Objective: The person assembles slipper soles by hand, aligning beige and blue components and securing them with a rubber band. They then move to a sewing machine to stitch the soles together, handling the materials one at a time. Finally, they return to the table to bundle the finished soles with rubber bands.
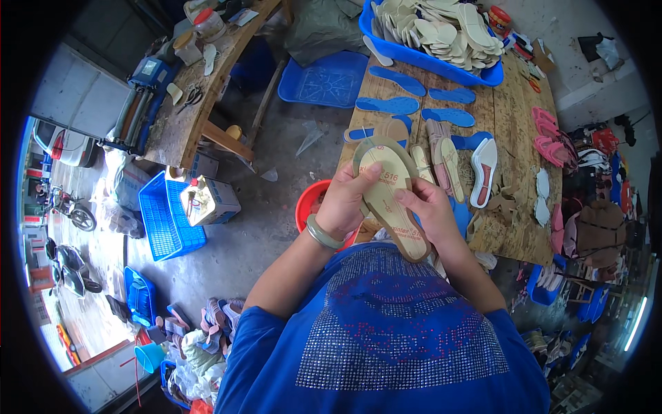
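Note:
Both my hands hold a beige shoe sole (387, 190) with a darker olive rim, its insole side up, in front of my chest. My left hand (347, 200) grips its left edge, thumb laid across the toe part; a pale green bangle (323, 234) sits on that wrist. My right hand (427, 207) presses the right edge near the middle, fingers curled over the rim. The sole hovers over the near edge of a wooden worktable (514, 117).
Blue insoles (389, 105), beige soles and a white-and-red sole (484, 169) lie on the table. A blue bin (431, 63) of pale soles stands at its far end. Pink sandals (549, 138) at right. A red bucket (309, 200), blue crates (162, 221) and a second bench (186, 103) at left.

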Demonstrator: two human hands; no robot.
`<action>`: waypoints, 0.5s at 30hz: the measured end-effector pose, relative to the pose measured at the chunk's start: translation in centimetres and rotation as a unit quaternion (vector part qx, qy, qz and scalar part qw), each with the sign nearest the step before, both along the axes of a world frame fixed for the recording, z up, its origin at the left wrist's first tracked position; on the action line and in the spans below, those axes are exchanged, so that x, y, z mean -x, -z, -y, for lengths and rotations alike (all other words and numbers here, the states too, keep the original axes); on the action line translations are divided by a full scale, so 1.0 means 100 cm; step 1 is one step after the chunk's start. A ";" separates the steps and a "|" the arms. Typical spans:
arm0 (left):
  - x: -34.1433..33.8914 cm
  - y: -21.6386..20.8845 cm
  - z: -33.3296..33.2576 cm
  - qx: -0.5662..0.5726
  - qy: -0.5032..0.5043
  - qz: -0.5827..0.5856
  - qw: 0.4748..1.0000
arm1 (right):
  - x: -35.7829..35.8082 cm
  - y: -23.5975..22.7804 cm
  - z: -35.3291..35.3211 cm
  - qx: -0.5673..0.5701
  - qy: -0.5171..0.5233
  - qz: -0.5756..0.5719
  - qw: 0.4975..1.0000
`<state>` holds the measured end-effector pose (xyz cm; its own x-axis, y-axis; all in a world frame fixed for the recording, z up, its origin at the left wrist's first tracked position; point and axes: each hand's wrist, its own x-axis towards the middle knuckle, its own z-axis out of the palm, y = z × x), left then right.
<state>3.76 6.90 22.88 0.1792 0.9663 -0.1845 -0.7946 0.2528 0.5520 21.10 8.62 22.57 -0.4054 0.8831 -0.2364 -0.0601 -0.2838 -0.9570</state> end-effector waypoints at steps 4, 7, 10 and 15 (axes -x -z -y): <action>-0.004 0.005 -0.005 -0.027 -0.034 -0.081 0.996 | 0.000 0.004 -0.008 0.009 -0.029 0.026 0.999; -0.006 -0.004 -0.009 -0.042 -0.066 -0.110 0.991 | -0.003 0.003 -0.015 0.023 -0.010 0.016 1.000; 0.000 -0.009 -0.012 -0.042 -0.052 -0.007 0.998 | 0.003 -0.017 -0.023 0.067 0.038 -0.087 0.993; -0.026 0.000 -0.001 -0.016 0.033 0.024 0.999 | 0.017 -0.026 -0.020 0.089 0.091 -0.182 0.975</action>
<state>6.38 6.97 22.84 0.2506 0.9575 -0.1428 -0.8021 0.2879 0.5231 19.41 10.66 25.21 -0.3319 0.9061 -0.2623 -0.4518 -0.3968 -0.7990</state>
